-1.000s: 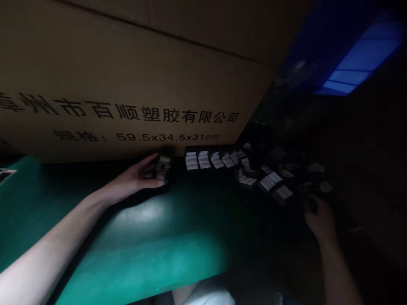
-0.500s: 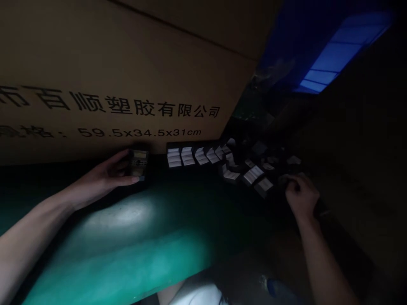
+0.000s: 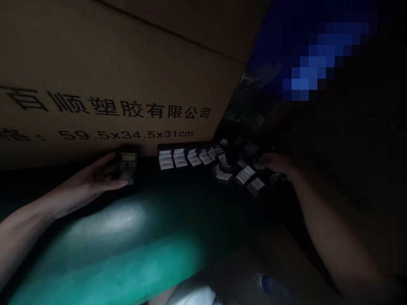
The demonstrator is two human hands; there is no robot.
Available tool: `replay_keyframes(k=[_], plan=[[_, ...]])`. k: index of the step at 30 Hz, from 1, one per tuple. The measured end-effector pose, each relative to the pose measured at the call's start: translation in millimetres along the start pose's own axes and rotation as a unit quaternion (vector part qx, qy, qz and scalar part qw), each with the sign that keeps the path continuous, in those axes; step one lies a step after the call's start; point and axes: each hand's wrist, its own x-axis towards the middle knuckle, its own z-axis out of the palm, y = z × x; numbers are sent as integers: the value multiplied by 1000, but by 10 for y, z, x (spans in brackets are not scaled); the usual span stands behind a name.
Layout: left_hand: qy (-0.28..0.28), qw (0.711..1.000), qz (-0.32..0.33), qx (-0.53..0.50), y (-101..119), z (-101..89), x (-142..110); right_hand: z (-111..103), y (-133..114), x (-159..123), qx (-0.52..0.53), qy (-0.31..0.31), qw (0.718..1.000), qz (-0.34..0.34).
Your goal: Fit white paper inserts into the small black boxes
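Left hand [image 3: 95, 176] grips a small dark boxed unit [image 3: 126, 167] at the bench [image 3: 104, 254] far edge, by a cardboard carton [image 3: 104, 72]. Right hand [image 3: 273, 163] has reached further across, over dark pieces [image 3: 251, 148] beside folded white cards [image 3: 179, 159]; any hold cannot be told.

Cardboard carton [image 3: 95, 63] behind workbench [image 3: 108, 250], packaged device [image 3: 126, 167] before it, row of small boxes [image 3: 187, 157] to the right

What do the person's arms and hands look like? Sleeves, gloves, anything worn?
Bare on both sides: the left forearm and right forearm show no sleeves, and the left hand and right hand no gloves. No watch, band or ring is visible, though the right side is too dark for fine detail.
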Motion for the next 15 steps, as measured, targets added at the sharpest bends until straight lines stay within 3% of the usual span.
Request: replay_keyframes(k=[2, 8, 12, 15], plan=[[-3, 999, -21, -24, 9, -1, 1, 18, -14, 31, 10, -38, 999, 12], [6, 999, -20, -35, 56, 9, -35, 47, -35, 74, 27, -27, 999, 2], [7, 1000, -4, -27, 88, 21, -75, -102, -110, -43, 3, 35, 999, -6], [3, 999, 3, -32, 96, 30, -91, -220, -329, -311, 21, 159, 987, -29]])
